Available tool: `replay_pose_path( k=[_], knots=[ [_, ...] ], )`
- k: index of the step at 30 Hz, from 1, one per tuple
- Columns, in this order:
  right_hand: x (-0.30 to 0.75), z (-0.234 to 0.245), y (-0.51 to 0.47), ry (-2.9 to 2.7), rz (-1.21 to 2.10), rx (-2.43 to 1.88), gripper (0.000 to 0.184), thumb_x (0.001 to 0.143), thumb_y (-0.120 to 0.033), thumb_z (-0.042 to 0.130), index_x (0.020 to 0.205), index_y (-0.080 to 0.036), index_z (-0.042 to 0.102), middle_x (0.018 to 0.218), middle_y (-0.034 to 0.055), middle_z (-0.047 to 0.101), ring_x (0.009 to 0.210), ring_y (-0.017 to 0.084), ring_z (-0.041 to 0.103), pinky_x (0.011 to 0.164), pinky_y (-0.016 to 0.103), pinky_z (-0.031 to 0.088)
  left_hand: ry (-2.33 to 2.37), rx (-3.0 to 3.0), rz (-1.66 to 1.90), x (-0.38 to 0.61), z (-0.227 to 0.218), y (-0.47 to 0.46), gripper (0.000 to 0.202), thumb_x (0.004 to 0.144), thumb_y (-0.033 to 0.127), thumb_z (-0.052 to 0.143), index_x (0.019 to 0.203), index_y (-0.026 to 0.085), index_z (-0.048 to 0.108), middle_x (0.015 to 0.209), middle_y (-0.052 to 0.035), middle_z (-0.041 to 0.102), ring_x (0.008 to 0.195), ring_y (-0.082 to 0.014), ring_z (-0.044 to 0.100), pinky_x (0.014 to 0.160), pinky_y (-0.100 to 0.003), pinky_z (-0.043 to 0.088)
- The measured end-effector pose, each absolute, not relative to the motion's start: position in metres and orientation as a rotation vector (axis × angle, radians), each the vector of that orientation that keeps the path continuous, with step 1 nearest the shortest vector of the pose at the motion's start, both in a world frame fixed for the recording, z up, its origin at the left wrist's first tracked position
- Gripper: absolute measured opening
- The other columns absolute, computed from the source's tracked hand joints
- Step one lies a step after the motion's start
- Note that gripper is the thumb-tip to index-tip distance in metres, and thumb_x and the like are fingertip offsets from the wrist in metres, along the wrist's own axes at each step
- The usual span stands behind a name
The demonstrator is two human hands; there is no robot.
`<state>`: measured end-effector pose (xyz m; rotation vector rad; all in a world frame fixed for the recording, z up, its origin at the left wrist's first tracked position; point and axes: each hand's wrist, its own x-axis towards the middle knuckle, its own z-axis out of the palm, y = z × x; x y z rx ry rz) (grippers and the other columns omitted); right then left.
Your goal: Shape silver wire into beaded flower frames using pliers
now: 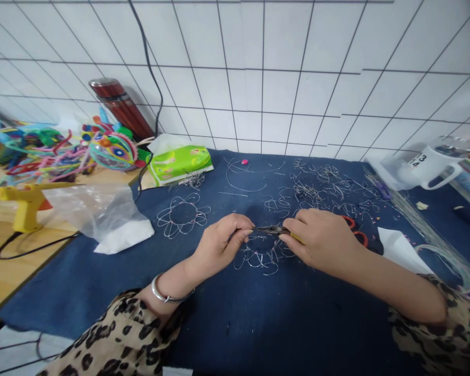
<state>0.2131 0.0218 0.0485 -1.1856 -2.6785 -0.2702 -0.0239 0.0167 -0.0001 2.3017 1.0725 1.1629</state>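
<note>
My right hand (321, 237) is closed round a pair of pliers (274, 230), whose narrow jaws point left toward my other hand. Thumb and fingers of my left hand (227, 237) are pinched together at the plier tips; what they hold is too small to make out, perhaps thin wire. Just below both hands lies a wire ring with petal-like loops (260, 258) and small pink beads. A second wire flower ring (183, 214) rests flat on the cloth to the left. Red-handled scissors (361, 238) lie partly hidden behind my right hand.
Tangled wire pieces (313, 190) are strewn across the dark blue cloth (297, 324). At left are a plastic bag (97, 209), a yellow glue gun (25, 206) and a green tissue pack (180, 163). Long straight wires (426, 224) and a white mug (434, 167) occupy the right.
</note>
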Motion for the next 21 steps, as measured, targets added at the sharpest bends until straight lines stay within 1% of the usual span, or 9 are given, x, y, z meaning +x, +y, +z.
replay_pose_path(
  k=[13, 17, 21],
  knots=[
    [0.2136, 0.0495, 0.0225, -2.676, -0.201, -1.208, 0.032, 0.091, -0.04, 0.037, 0.094, -0.021, 0.063, 0.077, 0.0044, 0.057, 0.072, 0.016, 0.05, 0.063, 0.028, 0.031, 1.056, 2.274, 1.15, -0.0244, -0.0001, 0.0162, 0.011, 0.086, 0.009, 0.049, 0.088, 0.017, 0.056, 0.091, -0.0053, 0.062, 0.087, -0.0141, 0.059, 0.078, -0.029, 0.048],
    [0.2135, 0.0496, 0.0228, -2.671, -0.197, -1.213, 0.033, 0.091, -0.041, 0.037, 0.094, -0.021, 0.063, 0.077, 0.0045, 0.057, 0.072, 0.016, 0.05, 0.062, 0.028, 0.032, 1.043, 2.279, 1.137, -0.0245, -0.0002, 0.0164, 0.011, 0.086, 0.008, 0.049, 0.087, 0.017, 0.056, 0.092, -0.0051, 0.061, 0.085, -0.0133, 0.059, 0.076, -0.028, 0.048],
    [0.2141, 0.0492, 0.0224, -2.677, -0.185, -1.211, 0.033, 0.091, -0.041, 0.037, 0.094, -0.021, 0.063, 0.076, 0.004, 0.057, 0.071, 0.016, 0.051, 0.062, 0.028, 0.031, 1.039, 2.286, 1.142, -0.0242, -0.0004, 0.0158, 0.011, 0.086, 0.008, 0.049, 0.088, 0.017, 0.055, 0.092, -0.0052, 0.061, 0.087, -0.0135, 0.058, 0.077, -0.028, 0.047]
  ],
)
